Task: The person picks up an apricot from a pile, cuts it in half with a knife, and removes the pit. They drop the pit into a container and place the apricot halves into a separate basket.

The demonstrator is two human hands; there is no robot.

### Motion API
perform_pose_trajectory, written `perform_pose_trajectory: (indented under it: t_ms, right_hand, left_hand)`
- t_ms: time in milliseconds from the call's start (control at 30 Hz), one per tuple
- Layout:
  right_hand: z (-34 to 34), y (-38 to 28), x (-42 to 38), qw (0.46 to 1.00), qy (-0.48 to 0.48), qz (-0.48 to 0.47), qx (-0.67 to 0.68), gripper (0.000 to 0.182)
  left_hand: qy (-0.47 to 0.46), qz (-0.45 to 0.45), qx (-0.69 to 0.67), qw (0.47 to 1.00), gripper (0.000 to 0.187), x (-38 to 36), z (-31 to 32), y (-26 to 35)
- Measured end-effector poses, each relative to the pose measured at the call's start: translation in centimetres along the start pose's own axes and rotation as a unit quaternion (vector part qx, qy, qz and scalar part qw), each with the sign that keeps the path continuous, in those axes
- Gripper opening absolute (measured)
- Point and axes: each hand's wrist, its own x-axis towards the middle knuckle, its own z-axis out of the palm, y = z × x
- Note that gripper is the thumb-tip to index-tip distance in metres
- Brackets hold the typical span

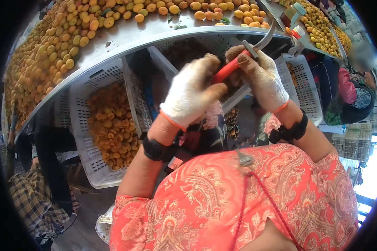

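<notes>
Knife [243,56], red-handled with a curved blade, sits gripped in the gloved right hand [262,79] above the white crates [88,125]. Left hand [192,90] curls closed at the handle's end; whether it holds fruit is hidden. Seemingly mid-pitting; next cut needs a steady blade.

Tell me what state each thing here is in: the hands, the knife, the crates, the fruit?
left hand: gloved, closed on the red handle
right hand: gloved, gripping the knife near its blade
knife: held up, curved blade pointing up and right
white crate: part full of halved orange fruit
metal table: heaped with whole yellow-orange fruit
second crate: contents hard to see
person at right: seated beside the table
</notes>
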Motion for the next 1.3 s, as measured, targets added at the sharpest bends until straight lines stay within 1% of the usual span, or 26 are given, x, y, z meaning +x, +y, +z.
perform_pose_trajectory:
  t_ms: [33, 67, 133, 167, 200, 233, 333, 400, 433, 500, 533, 567, 667, 733, 767, 833, 867, 967, 1000, 1033, 1067, 1133, 1167, 1200, 1267, 1300]
  right_hand:
    - [0.7, 0.1, -0.2, 0.999, 0.009, 0.011, 0.047, 0.023]
    - [1.3, 0.3, -0.2, 0.995, 0.018, 0.025, 0.095, 0.023]
    - [1.6, 0.5, -0.1, 0.996, 0.025, 0.015, 0.083, 0.025]
    - [1.4, 0.4, -0.2, 0.998, -0.007, 0.049, 0.044, 0.026]
    - [1.0, 0.4, -0.2, 0.996, -0.039, 0.084, 0.003, 0.027]
    - [0.6, 1.2, -0.2, 0.997, -0.053, 0.056, 0.002, 0.029]
    - [-1.4, 2.0, -0.8, 0.995, -0.006, 0.062, -0.072, 0.030]
    - [-3.6, 3.2, -1.9, 0.979, 0.043, 0.024, -0.198, 0.027]
    - [-4.8, 3.7, -2.8, 0.969, 0.061, 0.036, -0.238, 0.025]
    - [-7.3, 5.2, -4.8, 0.957, 0.075, 0.050, -0.277, 0.024]
    - [-8.6, 6.1, -5.8, 0.921, 0.074, -0.015, -0.383, 0.023]
    - [-9.5, 6.6, -6.8, 0.869, 0.072, -0.080, -0.483, 0.021]
    - [-10.2, 7.3, -9.1, 0.880, 0.111, -0.056, -0.458, 0.019]
    - [-9.8, 7.3, -9.6, 0.898, 0.122, -0.041, -0.421, 0.019]
    - [-9.5, 7.1, -9.5, 0.906, 0.107, -0.023, -0.408, 0.019]
    - [-7.6, 5.5, -8.9, 0.944, 0.070, 0.050, -0.318, 0.021]
    - [-7.7, 6.3, -8.6, 0.947, 0.035, 0.034, -0.318, 0.029]
    - [-5.1, 4.7, -7.4, 0.939, -0.085, 0.017, -0.333, 0.046]
    - [-4.3, 5.0, -7.1, 0.942, -0.111, 0.004, -0.316, 0.052]
    - [-3.1, 4.5, -6.7, 0.946, -0.136, 0.040, -0.292, 0.059]
    - [-2.3, 4.8, -6.4, 0.933, -0.155, 0.008, -0.324, 0.064]
    - [-0.9, 5.5, -6.0, 0.938, -0.165, 0.011, -0.303, 0.063]
    - [0.0, 5.5, -5.6, 0.943, -0.139, 0.041, -0.301, 0.054]
    - [0.4, 5.5, -5.0, 0.943, -0.141, 0.041, -0.299, 0.054]
    - [0.6, 5.7, -3.9, 0.917, -0.150, 0.042, -0.366, 0.040]
    - [0.5, 5.9, -3.8, 0.912, -0.165, -0.033, -0.375, 0.025]
  left_hand:
    - [-0.042, -0.065, -0.089, 0.993, 0.045, 0.0, -0.3, 1.5]
    - [-0.041, -0.039, -0.064, 0.996, 0.040, 0.0, 0.0, 1.0]
    - [-0.048, -0.114, -0.118, 0.985, 0.033, -0.3, -0.2, 0.2]
    - [-0.044, -0.144, -0.141, 0.978, 0.029, -0.5, -0.4, 0.0]
    - [-0.017, -0.125, -0.141, 0.982, 0.026, -0.8, -0.4, -1.7]
    - [0.009, -0.105, -0.139, 0.985, 0.022, -0.9, -0.6, -2.8]
    - [0.159, -0.225, -0.225, 0.935, 0.017, -2.2, -1.3, -6.2]
    - [0.231, -0.307, -0.250, 0.889, 0.017, -4.2, -1.4, -9.9]
    - [0.263, -0.298, -0.174, 0.901, 0.016, -5.7, -0.8, -13.4]
    - [0.238, -0.345, -0.019, 0.908, 0.024, -8.8, 0.0, -17.3]
    - [0.211, -0.374, 0.083, 0.899, 0.030, -10.0, 0.3, -18.2]
    - [0.209, -0.376, 0.082, 0.899, 0.030, -11.0, 0.8, -19.1]
    - [0.199, -0.342, 0.108, 0.912, 0.038, -12.7, 1.5, -19.7]
    - [0.217, -0.418, 0.081, 0.878, 0.035, -12.7, 1.1, -18.6]
    - [0.217, -0.418, 0.082, 0.878, 0.035, -13.5, 1.2, -19.6]
    - [0.141, -0.386, 0.209, 0.887, 0.041, -15.9, 1.8, -23.5]
    - [0.116, -0.373, 0.251, 0.886, 0.043, -16.8, 2.1, -25.2]
    - [0.111, -0.413, 0.234, 0.873, 0.050, -18.3, 3.0, -27.1]
    - [0.090, -0.360, 0.292, 0.881, 0.053, -18.9, 3.1, -27.0]
    - [0.069, -0.305, 0.348, 0.884, 0.056, -19.5, 3.2, -27.2]
    - [0.069, -0.306, 0.348, 0.883, 0.056, -19.8, 3.2, -27.6]
    - [0.058, -0.331, 0.338, 0.879, 0.064, -20.2, 3.0, -28.1]
    - [0.058, -0.332, 0.339, 0.878, 0.064, -20.5, 3.0, -28.3]
    - [0.096, -0.392, 0.241, 0.883, 0.062, -20.0, 2.9, -27.2]
    - [0.131, -0.446, 0.141, 0.874, 0.061, -20.2, 2.6, -27.0]
    - [0.086, -0.401, 0.252, 0.877, 0.055, -20.8, 2.5, -28.6]
